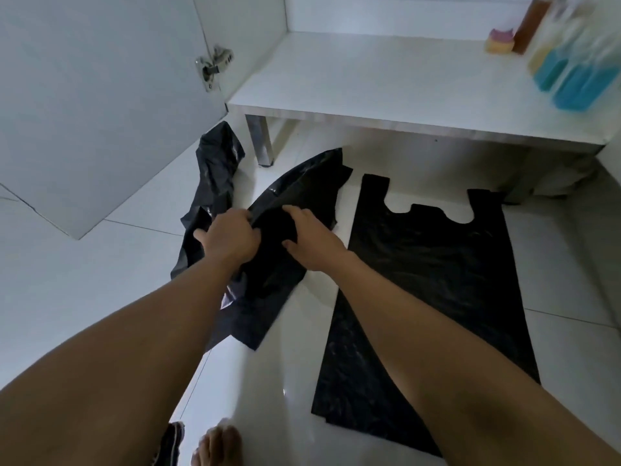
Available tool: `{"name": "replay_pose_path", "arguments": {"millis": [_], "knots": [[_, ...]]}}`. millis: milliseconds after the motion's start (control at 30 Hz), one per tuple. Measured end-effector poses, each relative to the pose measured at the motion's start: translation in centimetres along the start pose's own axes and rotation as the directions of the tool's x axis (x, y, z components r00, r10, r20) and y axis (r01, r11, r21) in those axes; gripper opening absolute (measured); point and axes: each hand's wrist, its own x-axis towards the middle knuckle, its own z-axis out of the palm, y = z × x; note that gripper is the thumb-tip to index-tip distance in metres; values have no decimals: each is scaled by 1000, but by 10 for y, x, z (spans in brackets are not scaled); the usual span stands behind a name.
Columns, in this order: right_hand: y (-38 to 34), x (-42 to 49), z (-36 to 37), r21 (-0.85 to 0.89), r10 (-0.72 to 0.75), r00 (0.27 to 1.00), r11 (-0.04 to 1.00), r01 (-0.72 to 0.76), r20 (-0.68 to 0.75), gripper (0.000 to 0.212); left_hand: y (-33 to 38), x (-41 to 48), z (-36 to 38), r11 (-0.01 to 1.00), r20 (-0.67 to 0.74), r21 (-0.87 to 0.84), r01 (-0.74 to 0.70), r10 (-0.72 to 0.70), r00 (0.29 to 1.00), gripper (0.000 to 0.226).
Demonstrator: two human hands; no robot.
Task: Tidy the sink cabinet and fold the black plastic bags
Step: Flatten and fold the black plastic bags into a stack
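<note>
A crumpled black plastic bag (302, 183) lies on the white tiled floor in front of the open sink cabinet. My left hand (232, 238) grips its left edge with curled fingers. My right hand (312, 240) presses on the same bag just to the right, fingers bent onto the plastic. A second black bag (437, 280) with cut-out handles lies spread flat on the floor to the right, partly under my right forearm. A third, wrinkled black bag (216, 166) lies bunched at the left by the cabinet door.
The white cabinet floor shelf (369, 82) stands on a metal leg (262, 139). Bottles of blue liquid (571, 72), a brown bottle (531, 25) and a pink and yellow sponge (500, 42) stand at its right. The cabinet door (100, 95) hangs open left. My foot (218, 445) shows below.
</note>
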Motion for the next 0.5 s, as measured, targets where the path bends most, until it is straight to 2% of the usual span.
{"name": "replay_pose_path", "arguments": {"millis": [33, 100, 167, 233, 300, 333, 433, 500], "knots": [[3, 1, 0, -22, 19, 1000, 1000, -19, -18, 73, 0, 4, -5, 995, 30, -97, -38, 41, 999, 14], [13, 1, -3, -59, 76, 996, 995, -79, -41, 79, 9, 12, -22, 959, 122, -264, -101, 137, 983, 25], [27, -4, -7, -112, 93, 996, 990, -91, 14, 94, 26, 18, -42, 911, 126, -398, -107, 170, 977, 43], [38, -12, -9, -158, 29, 999, 987, -21, 46, 112, 41, 22, -61, 856, 78, -511, -77, 136, 988, 54], [41, -16, -10, -121, -45, 999, 992, 42, -23, 117, 50, 29, -74, 818, 65, -571, -73, 134, 989, 62], [39, -17, -11, -49, -65, 995, 997, 62, -70, 110, 52, 32, -80, 823, 61, -562, -87, 146, 987, 64], [25, -14, -13, 277, -53, 981, 955, 104, -186, 63, 60, 37, -99, 864, -26, -475, -169, 179, 984, 66], [13, -10, -19, 358, -23, 969, 927, 113, -248, 43, 65, 39, -111, 879, -82, -432, -200, 182, 980, 63]]}}
